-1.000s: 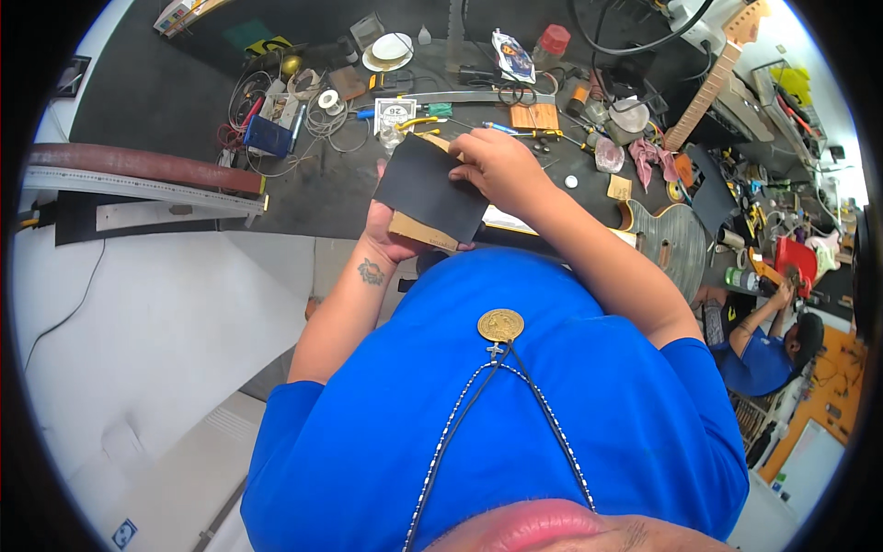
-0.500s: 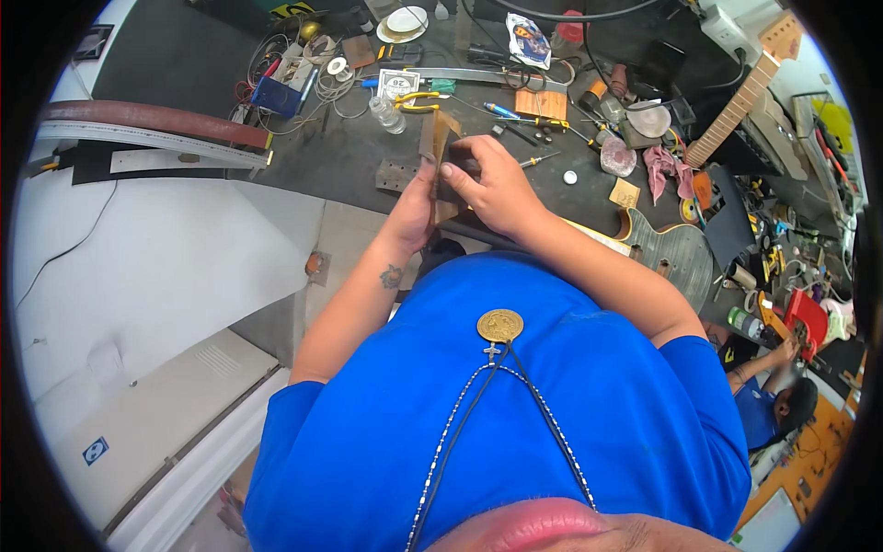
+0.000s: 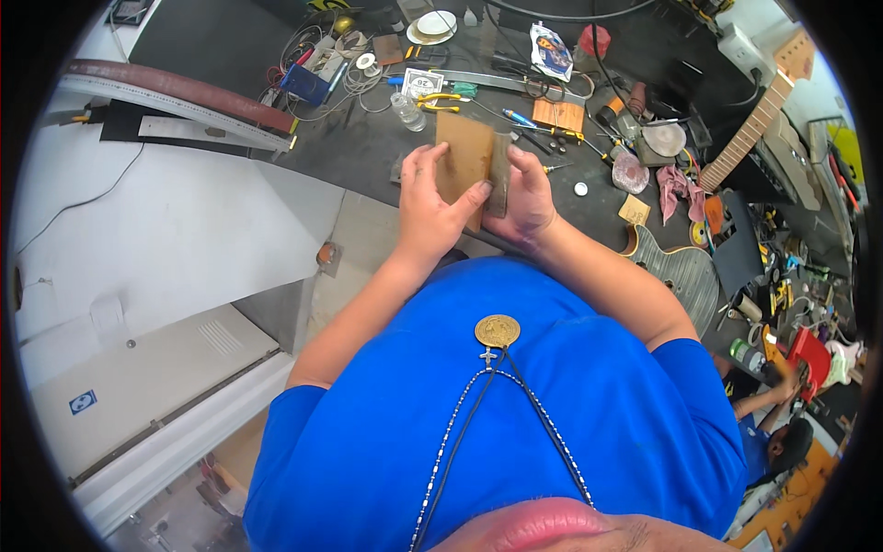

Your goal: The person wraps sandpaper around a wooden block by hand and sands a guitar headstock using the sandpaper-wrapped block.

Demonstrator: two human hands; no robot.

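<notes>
while the left hand [image 3: 430,208] pinches a papery brown sheet [image 3: 464,152], the half-curled right hand [image 3: 528,204] holds its edge.

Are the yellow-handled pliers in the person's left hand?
No, the yellow-handled pliers lie on the dark bench beyond the left hand, which grips a brown sheet.
</notes>
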